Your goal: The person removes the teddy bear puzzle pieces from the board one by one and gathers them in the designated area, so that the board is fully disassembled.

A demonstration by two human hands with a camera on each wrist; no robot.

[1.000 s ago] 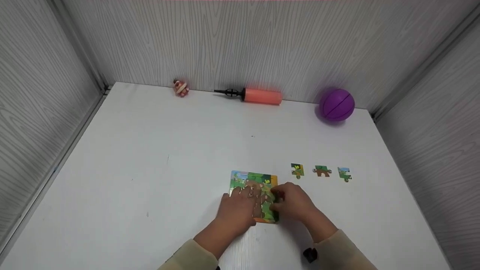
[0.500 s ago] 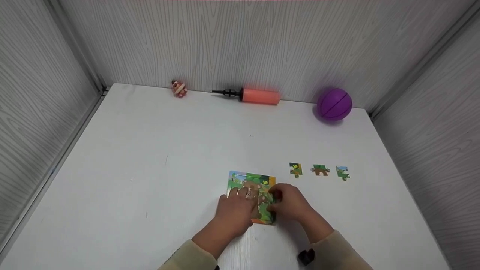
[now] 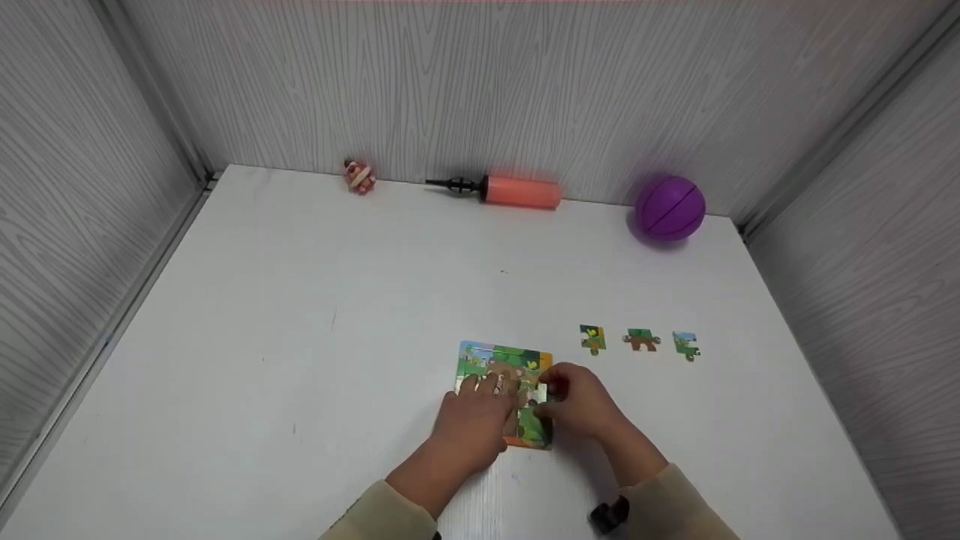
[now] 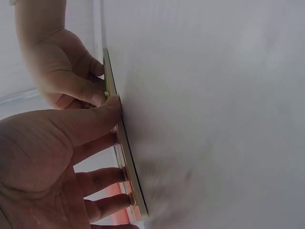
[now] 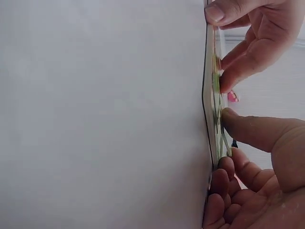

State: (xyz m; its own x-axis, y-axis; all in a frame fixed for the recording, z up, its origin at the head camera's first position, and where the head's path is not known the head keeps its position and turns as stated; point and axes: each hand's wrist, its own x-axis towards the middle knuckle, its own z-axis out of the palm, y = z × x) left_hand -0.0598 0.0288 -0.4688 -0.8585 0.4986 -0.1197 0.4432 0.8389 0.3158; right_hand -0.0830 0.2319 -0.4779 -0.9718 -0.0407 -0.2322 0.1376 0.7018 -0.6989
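A jigsaw puzzle board [image 3: 480,348] with a brown bear on green lies flat on the white table. My left hand [image 3: 471,427] rests on its left half, fingers spread over the picture. In the left wrist view the left thumb [image 4: 102,117] touches the board's near edge. At the board's right side, my right hand [image 3: 585,405] pinches a puzzle piece [image 3: 541,393], one edge of which is tilted up and catches light. The right wrist view shows this piece [image 5: 225,142] slanting off the board by the thumb and fingertips. The hands cover part of the picture.
Three loose puzzle pieces lie in a row right of the board, the middle one [image 3: 642,340] brown and green. Along the back wall are a small toy figure [image 3: 360,177], a hand pump [image 3: 521,192] with a black nozzle, and a purple ball [image 3: 670,208].
The piece under my right fingers has tipped up at one edge and shows a bright glint. My left hand has stayed in place on the board.
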